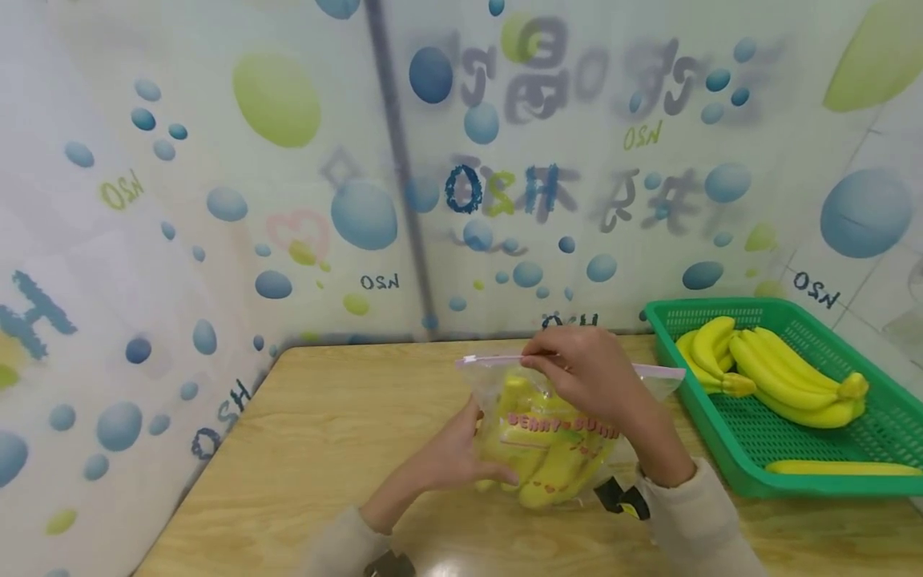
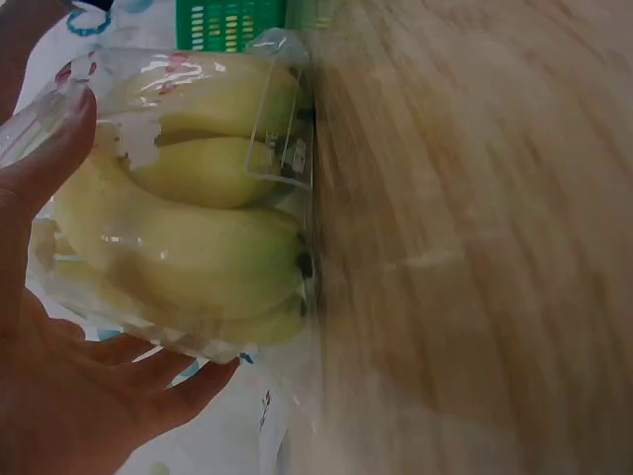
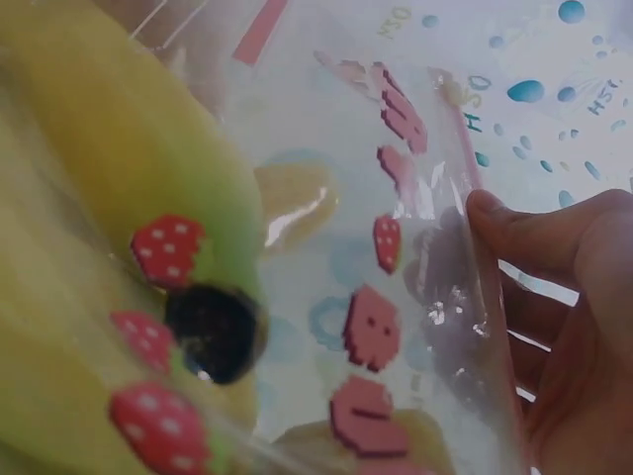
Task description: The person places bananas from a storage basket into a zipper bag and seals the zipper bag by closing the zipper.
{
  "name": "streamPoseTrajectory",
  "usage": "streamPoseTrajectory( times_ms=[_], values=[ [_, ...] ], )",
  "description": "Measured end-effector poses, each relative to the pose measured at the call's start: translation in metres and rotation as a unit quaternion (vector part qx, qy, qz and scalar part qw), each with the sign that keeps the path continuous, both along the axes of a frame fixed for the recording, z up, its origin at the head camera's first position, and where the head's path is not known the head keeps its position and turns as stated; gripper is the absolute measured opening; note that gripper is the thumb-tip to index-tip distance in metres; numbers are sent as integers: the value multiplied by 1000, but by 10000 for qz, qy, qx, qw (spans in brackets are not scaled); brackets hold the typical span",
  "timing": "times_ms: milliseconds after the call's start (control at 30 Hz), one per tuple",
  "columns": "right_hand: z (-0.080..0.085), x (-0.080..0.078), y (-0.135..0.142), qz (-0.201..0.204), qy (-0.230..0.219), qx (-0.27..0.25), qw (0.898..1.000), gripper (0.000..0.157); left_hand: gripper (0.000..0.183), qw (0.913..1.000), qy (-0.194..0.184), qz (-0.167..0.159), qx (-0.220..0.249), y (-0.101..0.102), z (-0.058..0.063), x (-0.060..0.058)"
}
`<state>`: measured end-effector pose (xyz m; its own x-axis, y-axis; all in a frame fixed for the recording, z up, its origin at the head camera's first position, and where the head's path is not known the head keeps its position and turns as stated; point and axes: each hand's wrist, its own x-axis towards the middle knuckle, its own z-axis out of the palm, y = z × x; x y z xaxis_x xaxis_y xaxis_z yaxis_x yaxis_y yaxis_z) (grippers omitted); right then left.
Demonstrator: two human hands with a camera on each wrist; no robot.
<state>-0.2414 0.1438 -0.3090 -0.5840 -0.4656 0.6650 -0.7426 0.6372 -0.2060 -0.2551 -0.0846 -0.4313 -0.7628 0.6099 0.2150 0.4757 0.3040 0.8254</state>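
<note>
A clear zip bag (image 1: 497, 437) with pink lettering and a pink top strip stands on the table with bananas (image 1: 548, 473) inside. My right hand (image 1: 591, 373) pinches the strip near its middle; thumb and fingers meet at that edge in the right wrist view. At the strip's left end sits a small white slider (image 1: 470, 360). My left hand (image 1: 457, 453) holds the bag's left side, thumb (image 2: 64, 148) across the front and fingers behind and below. In the left wrist view the dark banana tips point at the table. Strawberry prints (image 3: 168, 247) show on the plastic.
A green basket (image 1: 699, 425) stands on the right of the wooden table (image 1: 310, 449). Two bunches of bananas (image 1: 786, 377) and a single banana (image 1: 840, 467) lie in it. A patterned curtain (image 1: 346, 120) with blue and green dots hangs behind the table.
</note>
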Motion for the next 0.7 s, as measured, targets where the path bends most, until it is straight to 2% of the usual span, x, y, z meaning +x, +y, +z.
streamPoseTrajectory(
  times_ms=[67, 167, 267, 400, 567, 633, 700],
  values=[
    [1, 2, -1, 127, 69, 10, 9999, 4, 105, 9996, 144, -116, 196, 4, -4, -2],
    [3, 5, -3, 350, 198, 101, 9991, 3, 101, 9990, 235, -107, 353, 7, -4, -3],
    [4, 8, -4, 541, 259, 194, 9980, 4, 95, 9991, 220, 25, 350, 8, -4, -3],
    [4, 8, -3, 677, -13, 224, 9975, 5, 88, 9985, 178, 477, 198, 8, -7, 0],
    [7, 6, 9, 695, -528, -89, 9961, 7, 88, 9940, -66, 1075, 167, 8, -12, 2],
    [9, 6, 17, 514, -364, -298, 9976, 9, 86, 9919, -158, 1254, 141, 7, -11, 3],
    [11, 6, 25, 293, -7, -612, 9977, 11, 82, 9904, -267, 1343, 207, 4, -9, 2]
  ],
)
